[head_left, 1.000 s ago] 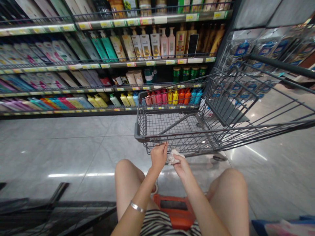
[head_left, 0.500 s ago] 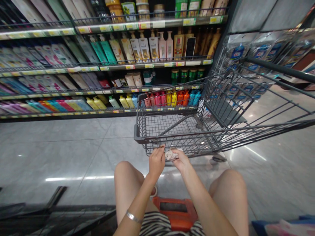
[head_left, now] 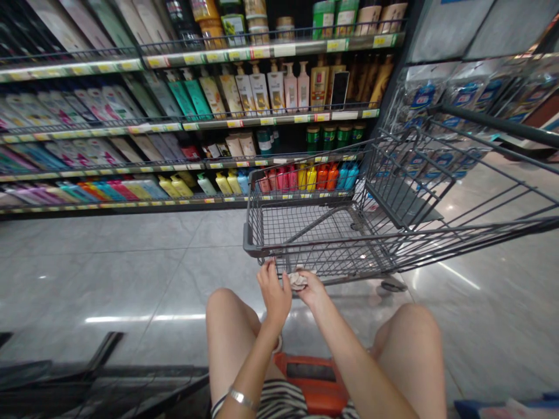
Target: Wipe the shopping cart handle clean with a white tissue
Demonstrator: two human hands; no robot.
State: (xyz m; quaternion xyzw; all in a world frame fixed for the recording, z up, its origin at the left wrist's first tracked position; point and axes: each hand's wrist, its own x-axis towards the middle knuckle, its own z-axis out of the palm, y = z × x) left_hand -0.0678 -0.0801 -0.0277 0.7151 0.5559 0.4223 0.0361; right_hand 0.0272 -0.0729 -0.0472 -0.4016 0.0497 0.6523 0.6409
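A crumpled, off-white tissue point(head_left: 297, 281) is pinched in the fingers of my right hand point(head_left: 313, 289), in front of the cart's near side. Just left of it is my left hand point(head_left: 275, 292), its fingers stretched and apart, the thumb close to the tissue; whether they touch I cannot tell. Directly beyond both hands stands a grey wire shopping cart point(head_left: 323, 240), and no goods show in its basket.
Shelves point(head_left: 279, 120) of bottles and jars run along the back. Bagged goods point(head_left: 423, 96) hang at the right. An orange plastic seat or stool point(head_left: 323, 401) shows between my legs. Dark metal framing point(head_left: 105, 349) is at lower left, over grey floor tiles point(head_left: 109, 267).
My left hand has opened, its fingers spreading and shifting slightly left, away from the tissue. The right hand keeps the tissue and has moved a little left. The view has shifted slightly.
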